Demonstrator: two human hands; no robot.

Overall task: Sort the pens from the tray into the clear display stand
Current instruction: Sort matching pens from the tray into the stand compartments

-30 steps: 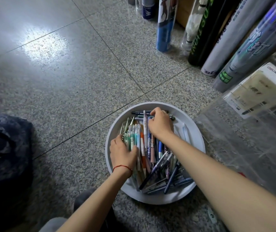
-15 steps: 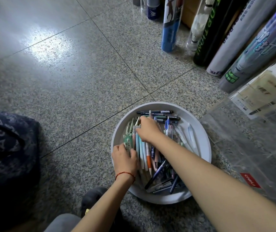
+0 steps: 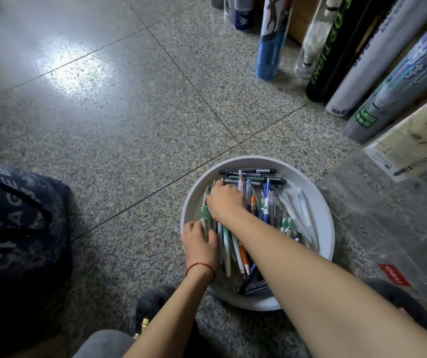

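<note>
A round white tray [image 3: 321,202] sits on the granite floor, filled with several pens [image 3: 266,197] of mixed colours. My left hand [image 3: 199,244], with a red string at the wrist, rests at the tray's left side on a bunch of green-patterned pens [image 3: 205,215]. My right hand [image 3: 225,201] reaches across the tray with its fingers curled over the upper ends of the same green pens. The clear display stand [image 3: 388,223] stands to the right of the tray, with a white label card at its top.
Several shuttlecock tubes [image 3: 269,45] lean along the back right. A dark printed bag [image 3: 13,228] lies on the floor at the left. My dark shoe [image 3: 153,303] and grey trouser knee are at the bottom, below the tray.
My right hand has moved from the far rim of the tray leftward to the green pens. My left hand has stayed at the tray's left side. The view shifted slightly.
</note>
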